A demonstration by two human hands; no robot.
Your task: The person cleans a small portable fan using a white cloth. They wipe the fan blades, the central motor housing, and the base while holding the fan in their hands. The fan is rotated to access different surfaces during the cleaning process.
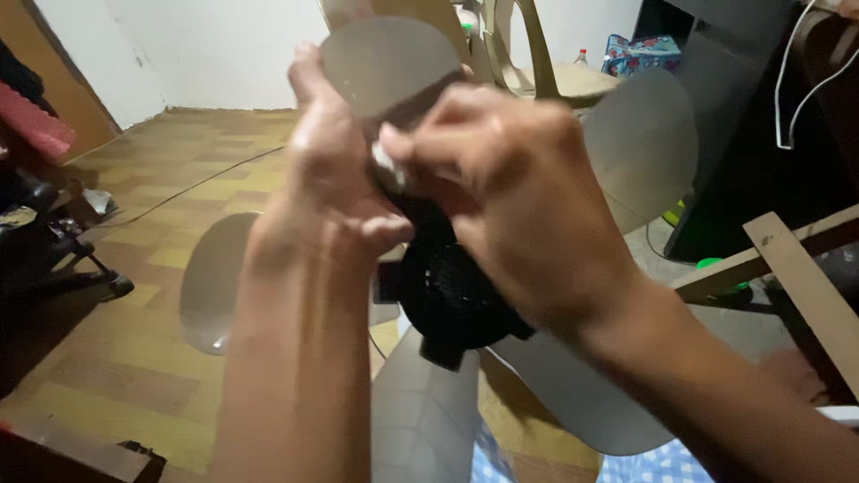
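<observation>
A grey translucent fan blade set point(644, 143) with a black round hub point(452, 300) is held up in front of me. Several broad blades spread around the hub; one blade point(389, 63) points up, another point(215, 277) reaches left. My left hand point(327, 174) grips the upper part of the hub from the left. My right hand point(514, 197) closes over the hub from the right, its fingers pinching a small white piece point(386, 161), maybe a cloth or cap. The hub's top is hidden by both hands.
A tan plastic chair point(537, 63) stands behind the fan. A dark cabinet point(743, 134) with a white cable point(787, 80) is at the right, wooden bars point(796, 259) below it. The floor point(161, 179) is patterned yellow-brown, with a black wheeled chair base point(63, 259) at left.
</observation>
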